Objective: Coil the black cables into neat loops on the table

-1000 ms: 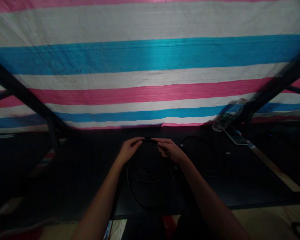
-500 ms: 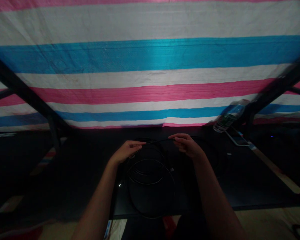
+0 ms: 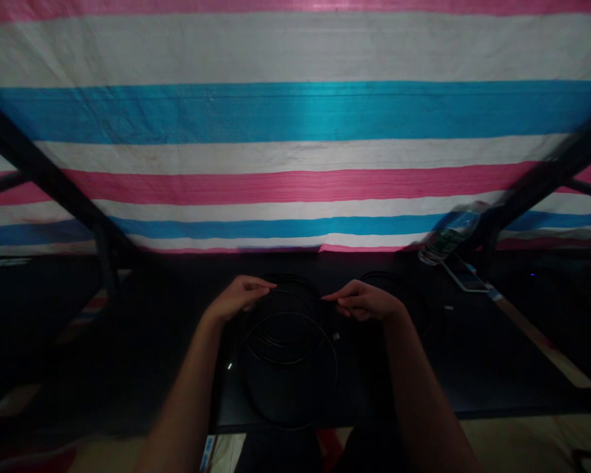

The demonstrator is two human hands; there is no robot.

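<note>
"Looking at what?"
"At a thin black coiled cable (image 3: 283, 363), looped on the flat black desk (image 3: 167, 368)."
"Held how?"
"Pinched narrowly along the far side, in the grip of left hand (image 3: 239, 299) and right hand (image 3: 367, 301)."
"Set in what room?"
"Dim, backed by a pink, white and blue striped sheet (image 3: 295, 112)."
"Crowded by anything?"
"By a second black cable coil (image 3: 381, 273), partly behind the right forearm; farther right, by a tilted clear plastic bottle (image 3: 448, 236) and a flat pale-edged phone (image 3: 465, 274)."

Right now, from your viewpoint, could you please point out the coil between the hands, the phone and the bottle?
Coil (image 3: 283, 363): head view, on the lower arc of a loop.
Phone (image 3: 465, 275): head view, on its dark screen.
Bottle (image 3: 446, 242): head view, on its label.
</note>
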